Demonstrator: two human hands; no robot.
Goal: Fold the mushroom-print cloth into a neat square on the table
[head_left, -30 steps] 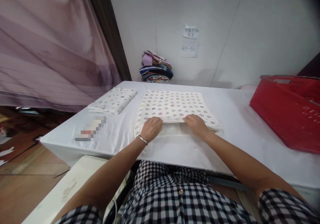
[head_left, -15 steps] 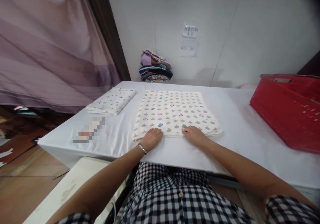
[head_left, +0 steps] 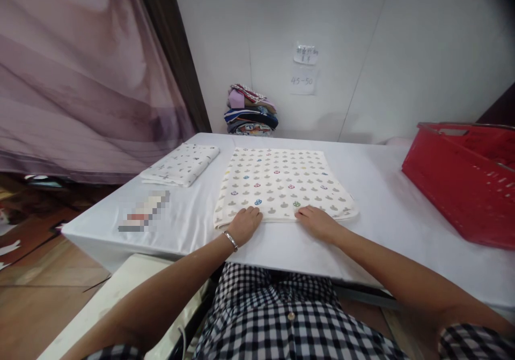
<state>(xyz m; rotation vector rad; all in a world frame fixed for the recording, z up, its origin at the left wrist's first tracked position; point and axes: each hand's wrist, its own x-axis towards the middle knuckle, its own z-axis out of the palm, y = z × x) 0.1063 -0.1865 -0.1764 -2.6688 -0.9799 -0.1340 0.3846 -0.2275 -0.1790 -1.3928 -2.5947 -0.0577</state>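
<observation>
A cream cloth (head_left: 279,183) printed with small grey and coloured motifs lies folded flat in the middle of the white table (head_left: 386,210). My left hand (head_left: 243,225) rests on its near edge, left of centre, fingers curled on the fabric; a silver bracelet is on that wrist. My right hand (head_left: 317,220) lies on the same near edge, right of centre, fingers pressing the hem. Whether either hand pinches the edge or only presses on it is unclear.
A smaller folded patterned cloth (head_left: 181,164) lies at the table's left. A red plastic basket (head_left: 462,180) stands at the right. A stack of folded colourful fabrics (head_left: 250,110) sits by the back wall. A purple curtain (head_left: 80,75) hangs left.
One second ago both hands held the cloth's near layer lifted and folded back; it now lies flat with the near edges together, and my hands rest on that edge.
</observation>
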